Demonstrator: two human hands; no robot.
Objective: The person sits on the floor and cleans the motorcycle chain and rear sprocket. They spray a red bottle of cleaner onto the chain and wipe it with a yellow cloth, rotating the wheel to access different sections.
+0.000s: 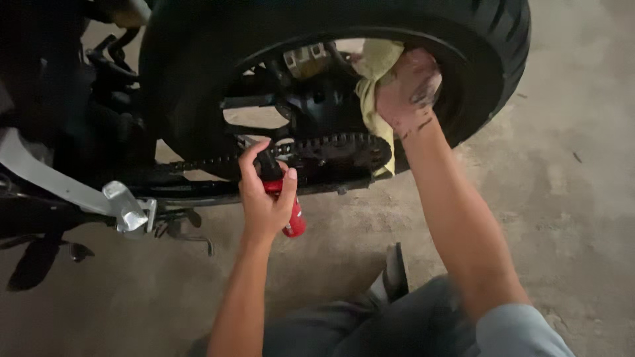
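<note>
- A bare concrete floor point(562, 198) lies under a motorcycle's rear wheel point(489, 39).
- Work looks midway: the drive chain point(331, 142) on its sprocket is being sprayed, grease already smudging the right hand.
- The left hand point(264, 198) grips a red spray can point(294, 221), nozzle at the chain.
- The right hand point(407, 89), arm stretched forward, clutches a yellow rag point(377, 63) behind the sprocket.

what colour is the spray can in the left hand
Red, with a black cap; the head view shows the spray can gripped in the left hand.
</note>
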